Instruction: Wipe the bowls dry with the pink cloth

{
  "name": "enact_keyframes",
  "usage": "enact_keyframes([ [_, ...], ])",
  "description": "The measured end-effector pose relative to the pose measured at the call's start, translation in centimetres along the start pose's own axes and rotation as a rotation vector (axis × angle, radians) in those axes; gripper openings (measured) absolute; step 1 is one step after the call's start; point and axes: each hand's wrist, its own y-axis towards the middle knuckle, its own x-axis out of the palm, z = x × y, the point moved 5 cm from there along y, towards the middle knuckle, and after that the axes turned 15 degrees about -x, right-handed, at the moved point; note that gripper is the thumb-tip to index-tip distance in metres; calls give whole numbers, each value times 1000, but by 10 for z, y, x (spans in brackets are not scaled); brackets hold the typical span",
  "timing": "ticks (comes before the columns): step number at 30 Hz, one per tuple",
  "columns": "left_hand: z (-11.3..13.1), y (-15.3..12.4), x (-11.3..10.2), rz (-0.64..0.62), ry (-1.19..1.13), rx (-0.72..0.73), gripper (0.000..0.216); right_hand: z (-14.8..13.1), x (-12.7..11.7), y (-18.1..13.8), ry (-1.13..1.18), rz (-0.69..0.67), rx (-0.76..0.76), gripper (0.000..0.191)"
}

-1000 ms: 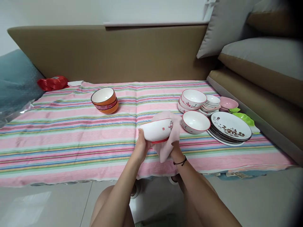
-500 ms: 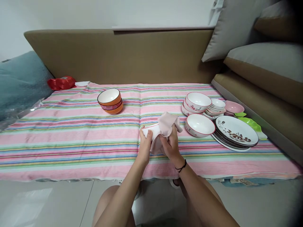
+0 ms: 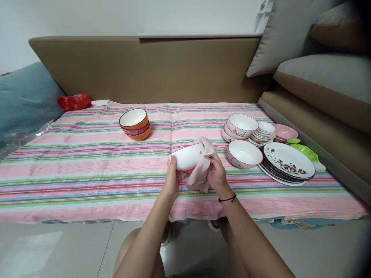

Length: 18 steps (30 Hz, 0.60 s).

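Here, the left hand [image 3: 173, 177] holds a white bowl [image 3: 187, 157] by its left side, with the thumb on the outside. The right hand [image 3: 218, 174] has its fingers bent around a soft pink cloth [image 3: 199, 173] and presses it on the right end of the bowl. The bowl is up over the striped sheet [image 3: 87, 166], between the two hands. It is tipped on its side, and its red foot points to the near side. A little red mark [image 3: 200, 152] shows on it. A thin dark band [image 3: 227, 199] goes around the right wrist.

Just to the right sits one more white bowl with a red rim [image 3: 245, 153]. Behind it is a pile of flowery bowls [image 3: 242, 125], and next to that are small dishes [image 3: 266, 128] in a stack. A pink bowl [image 3: 285, 132] and a green dish [image 3: 307, 151] are farther right. Big plates [image 3: 286, 158] with brown flowers are piled on the near side of those.

On the left, well apart from the hands, three bowls [image 3: 135, 124] stand in a stack: orange, red, orange. A shiny red bundle [image 3: 74, 101] lies at the far left, beside a blue cushion [image 3: 27, 92]. A brown sofa back [image 3: 188, 69] stands along the far side.
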Motion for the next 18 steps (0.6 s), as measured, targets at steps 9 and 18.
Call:
enact_keyframes([
  [9,3,0,-3,-20,108,18,72,7,-12,0,-271,-61,-79,20],
  [18,2,-4,-2,125,363,147,86,-23,16,-16,-907,-384,-725,39],
])
